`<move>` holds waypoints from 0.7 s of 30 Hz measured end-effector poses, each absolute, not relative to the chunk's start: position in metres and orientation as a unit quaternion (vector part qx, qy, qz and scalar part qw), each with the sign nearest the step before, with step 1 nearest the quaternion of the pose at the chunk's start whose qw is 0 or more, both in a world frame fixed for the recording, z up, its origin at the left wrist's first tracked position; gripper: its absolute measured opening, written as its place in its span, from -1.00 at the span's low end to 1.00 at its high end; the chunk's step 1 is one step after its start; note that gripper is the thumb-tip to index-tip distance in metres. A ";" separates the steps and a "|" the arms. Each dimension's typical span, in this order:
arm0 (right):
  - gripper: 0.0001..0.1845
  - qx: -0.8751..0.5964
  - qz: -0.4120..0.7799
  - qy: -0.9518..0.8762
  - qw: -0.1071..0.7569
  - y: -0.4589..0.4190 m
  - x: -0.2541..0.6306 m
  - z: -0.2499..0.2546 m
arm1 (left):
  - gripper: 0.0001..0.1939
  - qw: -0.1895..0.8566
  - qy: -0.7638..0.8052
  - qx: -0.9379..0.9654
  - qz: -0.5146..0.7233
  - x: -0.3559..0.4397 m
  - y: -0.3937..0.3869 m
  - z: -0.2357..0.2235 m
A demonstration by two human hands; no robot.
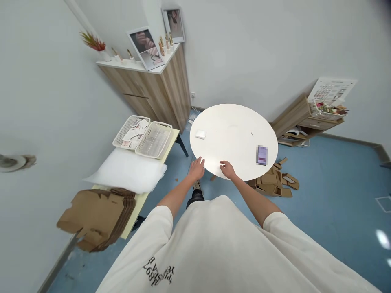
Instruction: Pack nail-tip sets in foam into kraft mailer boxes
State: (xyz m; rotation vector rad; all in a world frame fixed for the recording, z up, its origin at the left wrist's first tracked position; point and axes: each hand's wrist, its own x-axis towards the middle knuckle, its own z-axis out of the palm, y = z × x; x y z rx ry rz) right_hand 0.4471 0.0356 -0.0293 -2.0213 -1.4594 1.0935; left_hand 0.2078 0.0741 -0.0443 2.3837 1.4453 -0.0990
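Note:
My left hand (197, 169) is at the near left edge of a round white table (232, 118), its fingers apart and nothing seen in them. Over the near part of the tabletop, my right hand (227, 169) has its fingers loosely bent and apart, with no held thing visible. Whether either hand touches the table I cannot tell. A small white flat block (200, 134) lies on the table's left side. At the right lies a purple rectangular thing (262, 155), blurred out by pixels. A tiny dark sliver (252, 134) lies farther back.
On the left, a pale yellow table (141, 203) bears two white baskets (161, 156), white foam sheets (131, 169) and stacked brown cardboard (94, 215). Folded cardboard (271, 181) lies on the floor at right. A wooden cabinet (174, 85) and a low shelf (293, 114) stand behind.

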 end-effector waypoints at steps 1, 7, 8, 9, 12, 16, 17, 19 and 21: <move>-0.57 -0.720 0.397 -0.530 0.205 0.027 0.444 -0.031 | -0.37 0.180 0.514 0.838 -0.037 0.205 0.061 -0.043; -0.59 -0.677 0.415 -0.578 0.188 -0.002 0.415 -0.028 | -0.37 0.189 0.558 0.807 -0.036 0.175 0.007 -0.029; -0.59 -0.671 0.414 -0.588 0.183 -0.003 0.408 -0.026 | -0.38 0.188 0.567 0.802 -0.031 0.167 0.000 -0.026; -0.59 -0.666 0.412 -0.596 0.178 -0.003 0.400 -0.024 | -0.39 0.185 0.576 0.796 -0.024 0.159 -0.006 -0.023; -0.61 -0.650 0.404 -0.623 0.164 -0.002 0.370 -0.019 | -0.39 0.171 0.610 0.774 0.003 0.128 -0.026 -0.018; -0.60 -0.603 0.399 -0.678 0.134 0.000 0.310 -0.015 | -0.41 0.180 0.652 0.735 0.046 0.073 -0.055 -0.019; -0.59 -0.591 0.396 -0.691 0.124 -0.001 0.291 -0.015 | -0.42 0.190 0.661 0.724 0.058 0.056 -0.063 -0.020; -0.60 -0.568 0.393 -0.715 0.105 -0.005 0.249 -0.014 | -0.45 0.207 0.678 0.700 0.089 0.021 -0.081 -0.020; -0.61 -0.545 0.396 -0.733 0.092 -0.014 0.205 -0.014 | -0.49 0.204 0.696 0.677 0.125 -0.017 -0.101 -0.019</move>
